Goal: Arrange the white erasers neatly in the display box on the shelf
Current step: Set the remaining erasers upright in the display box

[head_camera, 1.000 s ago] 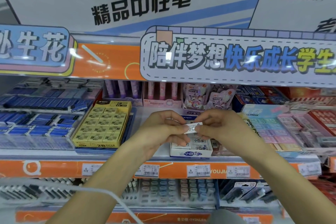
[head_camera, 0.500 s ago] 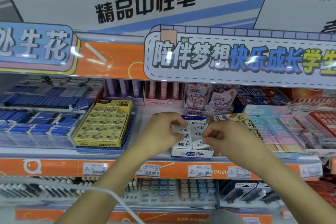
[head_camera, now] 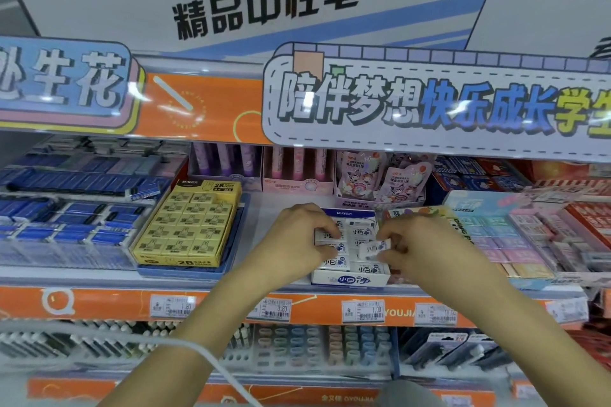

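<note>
- White erasers (head_camera: 334, 264) lay in rows inside the display box (head_camera: 350, 279), which sat at the front edge of the shelf (head_camera: 99, 274); each sleeve was white with blue characters reading 小白净, and the same blue wording ran across the box's front wall.
- One eraser (head_camera: 373, 247) sat tilted above the right-hand rows, pinched between thumb and fingertips of the right hand (head_camera: 426, 241).
- Left hand (head_camera: 297, 238) rested on the box's left side, its fingers curled and pressed down on the erasers there; whether it actually gripped one could not be told from this view.
- Yellow box (head_camera: 191, 225) of erasers marked "2B", with "M&G" on its back flap, stood to the left, with a strip of bare shelf between it and the display box.
- Pastel eraser box (head_camera: 489, 228) lay just beside the display box on the right, partly behind the right hand, so room on that side was tight.
- Price tags (head_camera: 363, 310) on the orange shelf rail read 1.80, 0.80 and 1.00, next to the letters "YOUJIA".
- Header sign (head_camera: 271, 0) above showed 精品中性笔, with "M&G" and 晨光文具 at the corners; the banner (head_camera: 429, 102) below it read 陪伴梦想快乐成长.
- Behind the display box, the shelf ran back to pink and purple cartons (head_camera: 297, 172).
</note>
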